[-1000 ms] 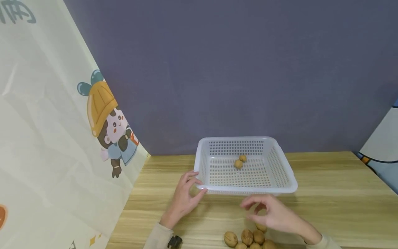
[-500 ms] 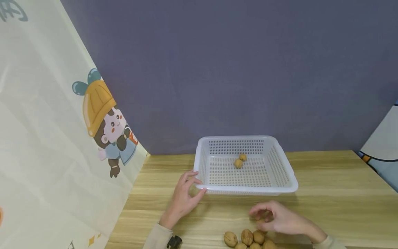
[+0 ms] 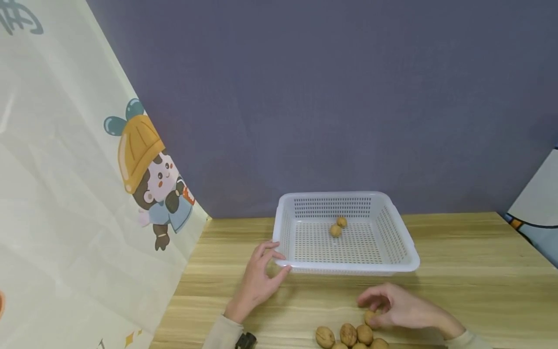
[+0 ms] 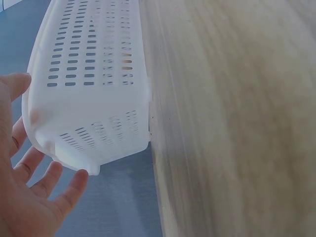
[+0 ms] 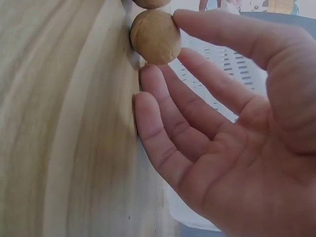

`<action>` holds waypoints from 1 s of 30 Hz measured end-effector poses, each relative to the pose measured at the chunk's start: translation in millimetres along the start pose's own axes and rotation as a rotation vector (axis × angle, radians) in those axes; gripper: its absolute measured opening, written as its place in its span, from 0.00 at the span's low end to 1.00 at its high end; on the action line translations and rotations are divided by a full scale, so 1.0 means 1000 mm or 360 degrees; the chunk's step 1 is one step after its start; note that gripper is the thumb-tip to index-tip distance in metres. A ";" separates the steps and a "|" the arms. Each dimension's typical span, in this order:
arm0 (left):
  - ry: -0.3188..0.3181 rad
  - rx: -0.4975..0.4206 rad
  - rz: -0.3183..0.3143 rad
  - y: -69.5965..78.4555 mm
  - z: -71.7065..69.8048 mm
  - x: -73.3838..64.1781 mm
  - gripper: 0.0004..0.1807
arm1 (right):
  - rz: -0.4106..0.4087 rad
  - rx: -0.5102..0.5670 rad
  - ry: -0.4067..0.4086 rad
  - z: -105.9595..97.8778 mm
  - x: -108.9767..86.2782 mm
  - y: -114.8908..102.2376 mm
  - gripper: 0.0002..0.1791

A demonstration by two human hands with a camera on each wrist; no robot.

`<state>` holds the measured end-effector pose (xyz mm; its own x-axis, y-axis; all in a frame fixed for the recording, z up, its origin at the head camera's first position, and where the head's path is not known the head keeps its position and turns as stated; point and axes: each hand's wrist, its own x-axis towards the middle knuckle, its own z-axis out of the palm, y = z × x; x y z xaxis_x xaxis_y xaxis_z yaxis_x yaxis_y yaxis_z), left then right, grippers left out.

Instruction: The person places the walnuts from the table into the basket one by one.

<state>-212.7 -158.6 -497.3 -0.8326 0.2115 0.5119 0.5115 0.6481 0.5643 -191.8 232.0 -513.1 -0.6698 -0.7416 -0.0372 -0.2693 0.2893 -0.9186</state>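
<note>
In the head view, a white plastic basket [image 3: 348, 267] with slotted walls stands on the wooden table, with two walnuts [image 3: 335, 230] inside. My left hand [image 3: 257, 280] holds the basket's near left corner, thumb on the front rim and fingers on the left rim. The left wrist view has this hand [image 4: 34, 197] spread about the corner. Low in front of the basket, my right hand [image 3: 398, 308] pinches a walnut [image 5: 157, 37] that is at the table surface. Its thumb and curved fingers are at the nut's side, seen in the right wrist view.
Several more walnuts [image 3: 348, 334] lie grouped at the near edge of the head view, left of the right hand. A dark grey-blue panel [image 3: 340, 97] rises behind the table [image 3: 462, 271]. A pale printed sheet [image 3: 65, 194] borders the left side.
My right hand has moved down and slightly right, from above the walnuts to the rear one, and its fingers have come around that nut. The left hand keeps its place on the basket.
</note>
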 end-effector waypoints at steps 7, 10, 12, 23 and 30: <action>0.0013 -0.0007 -0.0004 0.000 0.000 0.000 0.13 | 0.0003 0.0092 -0.0004 0.000 0.001 0.001 0.20; 0.0018 -0.0018 0.0008 -0.001 0.001 0.001 0.13 | 0.0005 0.0070 -0.0003 0.000 -0.001 0.000 0.19; 0.0017 -0.0018 0.0011 -0.001 0.001 0.002 0.13 | 0.0017 0.0035 -0.0005 0.000 -0.002 -0.001 0.19; -0.0003 -0.0026 -0.0029 0.002 -0.002 0.000 0.13 | 0.0010 -0.0035 -0.0019 0.000 -0.005 -0.009 0.15; -0.0006 -0.0041 -0.0038 0.002 -0.001 -0.001 0.13 | -0.0095 -0.0082 -0.0002 -0.011 -0.006 -0.029 0.14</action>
<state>-211.0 -158.7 -495.8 -0.8453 0.1989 0.4959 0.4970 0.6337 0.5928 -187.4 234.5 -482.5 -0.6505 -0.7594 0.0162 -0.3440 0.2756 -0.8976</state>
